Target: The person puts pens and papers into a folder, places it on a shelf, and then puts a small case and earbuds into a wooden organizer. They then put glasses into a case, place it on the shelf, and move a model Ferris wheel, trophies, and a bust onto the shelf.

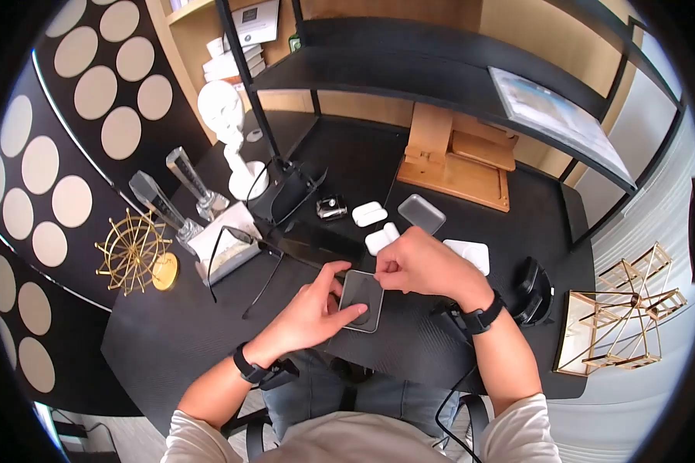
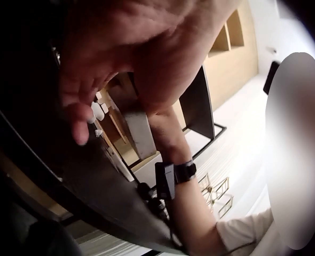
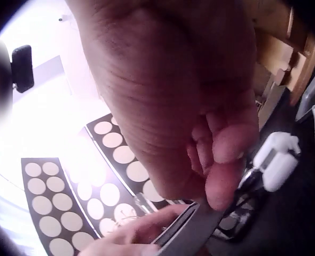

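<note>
A flat, rounded rectangular grey case [image 1: 361, 299] with a dark middle lies between both hands in the head view. My left hand [image 1: 305, 312] grips it from the left, fingers at its far left edge and thumb laid over its near face. At the upper right corner, the curled right hand [image 1: 425, 266] pinches the rim between thumb and forefinger. From the right wrist, the case [image 3: 187, 232] shows a thin layered edge below the fingertips of the right hand [image 3: 200, 133]. The left wrist view shows mostly the shaded left hand [image 2: 125, 58]; the case is hard to make out there.
Beyond the hands lie two white earphone cases [image 1: 369, 214], a clear lid [image 1: 422, 214], a white box [image 1: 471, 255] and a small black gadget [image 1: 332, 207]. Eyeglasses [image 1: 235, 239] rest at left, black headgear [image 1: 533, 292] at right. A black shelf [image 1: 417, 73] overhangs the desk.
</note>
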Demonstrator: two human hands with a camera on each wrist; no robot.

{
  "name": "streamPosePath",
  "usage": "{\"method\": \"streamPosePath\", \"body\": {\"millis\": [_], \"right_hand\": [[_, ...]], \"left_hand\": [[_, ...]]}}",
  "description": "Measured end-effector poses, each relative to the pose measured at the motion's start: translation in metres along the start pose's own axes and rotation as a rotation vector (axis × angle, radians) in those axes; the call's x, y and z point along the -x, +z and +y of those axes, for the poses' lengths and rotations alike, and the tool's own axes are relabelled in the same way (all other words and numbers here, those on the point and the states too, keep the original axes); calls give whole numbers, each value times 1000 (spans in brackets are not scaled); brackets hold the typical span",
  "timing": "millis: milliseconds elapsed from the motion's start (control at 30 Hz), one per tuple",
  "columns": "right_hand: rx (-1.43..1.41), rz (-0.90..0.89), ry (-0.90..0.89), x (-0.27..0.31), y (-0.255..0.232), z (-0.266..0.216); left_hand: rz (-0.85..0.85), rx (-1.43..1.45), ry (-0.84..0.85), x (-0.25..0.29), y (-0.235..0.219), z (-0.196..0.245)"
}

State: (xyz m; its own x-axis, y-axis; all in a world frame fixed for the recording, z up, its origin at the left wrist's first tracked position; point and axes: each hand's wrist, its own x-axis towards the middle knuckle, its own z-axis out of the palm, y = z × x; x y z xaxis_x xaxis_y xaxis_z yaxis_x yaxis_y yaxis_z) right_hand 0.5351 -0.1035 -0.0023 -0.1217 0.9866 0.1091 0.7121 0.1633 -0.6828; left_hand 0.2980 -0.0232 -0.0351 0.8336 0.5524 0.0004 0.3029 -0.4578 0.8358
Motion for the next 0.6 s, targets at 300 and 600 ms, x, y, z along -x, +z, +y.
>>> {"method": "streamPosePath", "body": {"millis": [300,600], "right_hand": [[511,-91,385,15,-15,-2],[360,-161,421,4,-7,9]], "left_hand": [[-139,766,-80,7,-40,1],[-318,1032,-251,3,-11,-24]]}}
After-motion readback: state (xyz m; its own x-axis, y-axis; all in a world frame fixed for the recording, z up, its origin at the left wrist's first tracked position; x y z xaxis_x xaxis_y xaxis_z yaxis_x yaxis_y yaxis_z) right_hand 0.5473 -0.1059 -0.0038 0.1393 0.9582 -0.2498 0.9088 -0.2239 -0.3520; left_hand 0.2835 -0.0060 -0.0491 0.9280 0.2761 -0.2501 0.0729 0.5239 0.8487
